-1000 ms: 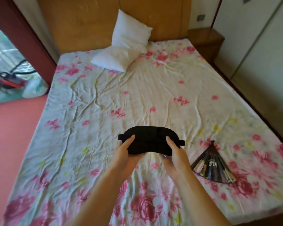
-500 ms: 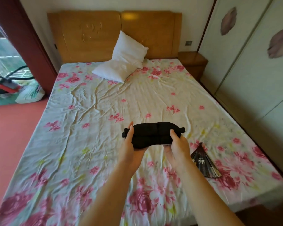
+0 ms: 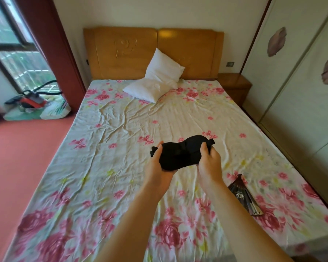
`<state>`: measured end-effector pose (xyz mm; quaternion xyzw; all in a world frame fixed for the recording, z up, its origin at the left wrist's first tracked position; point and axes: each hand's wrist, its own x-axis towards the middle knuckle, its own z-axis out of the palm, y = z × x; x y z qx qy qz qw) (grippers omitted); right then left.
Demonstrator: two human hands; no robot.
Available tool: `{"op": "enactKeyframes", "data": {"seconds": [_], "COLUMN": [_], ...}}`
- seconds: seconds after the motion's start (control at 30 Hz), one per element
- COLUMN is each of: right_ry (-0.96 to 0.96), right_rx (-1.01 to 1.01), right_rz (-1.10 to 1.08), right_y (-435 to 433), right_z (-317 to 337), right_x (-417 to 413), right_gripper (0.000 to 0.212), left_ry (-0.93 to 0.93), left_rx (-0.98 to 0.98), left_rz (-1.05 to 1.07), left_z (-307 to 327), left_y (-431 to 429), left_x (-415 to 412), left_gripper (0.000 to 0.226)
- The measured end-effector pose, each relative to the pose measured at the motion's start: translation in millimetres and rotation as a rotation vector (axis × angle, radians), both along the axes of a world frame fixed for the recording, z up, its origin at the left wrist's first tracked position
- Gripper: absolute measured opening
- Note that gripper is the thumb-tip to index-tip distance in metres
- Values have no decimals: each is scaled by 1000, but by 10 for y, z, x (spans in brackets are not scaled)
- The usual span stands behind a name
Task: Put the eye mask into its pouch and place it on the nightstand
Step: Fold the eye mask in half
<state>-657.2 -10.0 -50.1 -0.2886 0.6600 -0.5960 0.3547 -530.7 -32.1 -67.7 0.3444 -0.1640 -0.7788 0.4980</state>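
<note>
We are standing in a home bedroom, at the foot of a double bed spread with a rumpled flowered sheet, two white pillows leaning against its wooden headboard. A wooden nightstand sits just beside the bed in the far corner, next to a wardrobe with pale sliding doors. On the other side we see a red floor and a barred window.

Eye mask now tilted, its right end raised; it was level 0.5 s ago. Right hand sits higher than left hand.
</note>
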Motion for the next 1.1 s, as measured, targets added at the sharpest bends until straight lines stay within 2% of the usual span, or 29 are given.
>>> {"op": "enactKeyframes", "data": {"seconds": [0.17, 0.4, 0.8, 0.9, 1.0, 1.1], "right_ry": [276, 534, 661, 690, 716, 754], "right_rx": [-110, -174, -102, -76, -49, 15], "right_rz": [111, 281, 364, 387, 420, 473], "right_y": [74, 128, 35, 13, 9, 15], "right_z": [104, 74, -5, -53, -81, -88], "right_x": [43, 231, 456, 478, 490, 492], "right_gripper": [31, 37, 34, 37, 37, 42], "left_ry": [48, 77, 11, 2, 85, 62], "left_rx": [-29, -10, 13, 45, 84, 71], "left_rz": [9, 51, 21, 40, 51, 29], "left_z": [104, 89, 95, 79, 111, 199], "left_y": [105, 172, 205, 191, 203, 254], "left_x": [-153, -124, -104, -122, -138, -154], "left_gripper": [34, 36, 40, 44, 52, 63]}}
